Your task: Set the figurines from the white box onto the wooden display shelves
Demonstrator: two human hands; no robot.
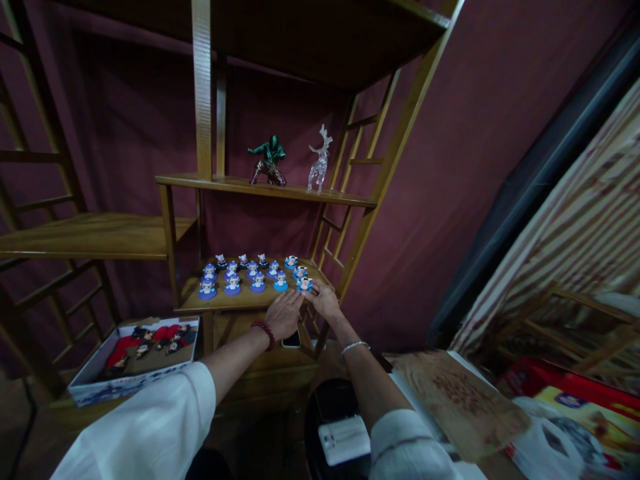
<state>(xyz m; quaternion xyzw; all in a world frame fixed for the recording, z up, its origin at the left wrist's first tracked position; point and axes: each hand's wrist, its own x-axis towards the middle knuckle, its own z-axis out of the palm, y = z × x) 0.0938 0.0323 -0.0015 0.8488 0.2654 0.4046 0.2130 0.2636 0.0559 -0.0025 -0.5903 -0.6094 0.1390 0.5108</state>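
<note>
- On the low shelf [235, 303], your right hand [325, 300] has its grip on the blue-based figurine [305, 285] at the right end of the front row — nudge it sideways and it knocks the neighbours [280, 281] over.
- Your left hand [284, 313] lies flat and open, holding nothing, at the shelf's front edge — a sweep forward could topple the front row.
- The phone [291, 340] below sits partly hidden under your wrists; a dropped figurine could strike it.
</note>
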